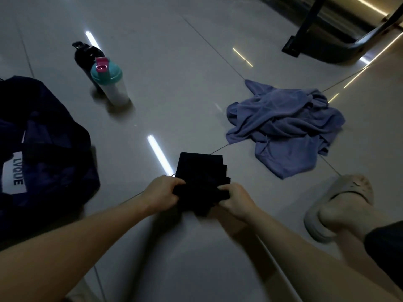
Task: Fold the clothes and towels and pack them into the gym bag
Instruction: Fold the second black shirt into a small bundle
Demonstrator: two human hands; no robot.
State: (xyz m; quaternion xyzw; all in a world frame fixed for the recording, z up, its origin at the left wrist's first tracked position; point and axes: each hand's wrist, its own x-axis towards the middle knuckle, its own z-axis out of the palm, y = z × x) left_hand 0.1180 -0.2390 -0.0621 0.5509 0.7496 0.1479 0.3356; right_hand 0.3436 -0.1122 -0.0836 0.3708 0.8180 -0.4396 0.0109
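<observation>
A folded black garment [201, 171] lies on the tiled floor in front of me. My left hand [162, 191] grips its near left edge, and my right hand [234, 197] grips its near right edge. The cloth bunches between the two hands. A crumpled blue towel [283, 125] lies on the floor to the right, apart from both hands. The dark navy gym bag [50, 153] with a white label sits at the left edge.
Two bottles stand beyond the bag: a clear shaker with a teal lid [110, 83] and a black bottle [84, 55] behind it. My right foot in a pale slipper [340, 205] rests at the right. A dark metal stand [305, 33] is at the far right.
</observation>
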